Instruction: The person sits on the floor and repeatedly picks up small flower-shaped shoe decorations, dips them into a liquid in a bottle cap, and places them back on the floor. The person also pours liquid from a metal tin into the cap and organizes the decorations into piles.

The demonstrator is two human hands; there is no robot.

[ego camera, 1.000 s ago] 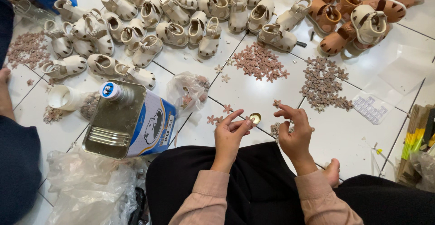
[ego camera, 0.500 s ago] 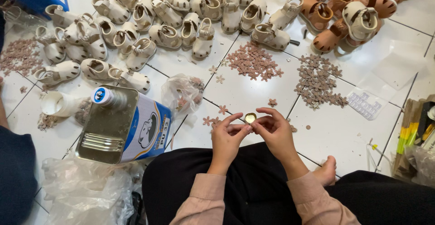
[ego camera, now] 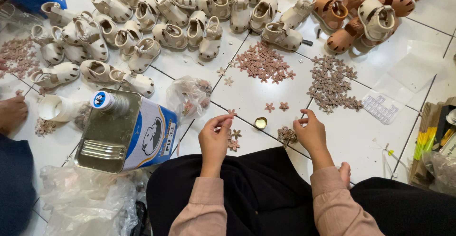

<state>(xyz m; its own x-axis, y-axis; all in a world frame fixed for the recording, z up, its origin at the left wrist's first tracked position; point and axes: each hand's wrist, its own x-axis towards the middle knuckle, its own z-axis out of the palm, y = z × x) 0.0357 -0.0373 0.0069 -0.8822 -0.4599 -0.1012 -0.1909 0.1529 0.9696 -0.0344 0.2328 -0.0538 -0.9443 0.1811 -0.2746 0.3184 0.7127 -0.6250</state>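
Between pinching left hand and loosely curled right hand, apparently empty, sits small cap.

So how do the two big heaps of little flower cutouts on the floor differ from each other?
The pinkish heap lies farther left, under the cream sandals; the duller brown heap lies right of it, under the tan sandals. The pinkish heap spreads wide and flat, the brown one runs long, up and down. Both hold small flower-shaped pieces on the white tiles, beyond the left hand and right hand.

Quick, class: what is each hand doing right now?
Left hand: fingers pinched on a small flower piece.
Right hand: fingers curled, touching a small pile of flower pieces; grip cannot be told.
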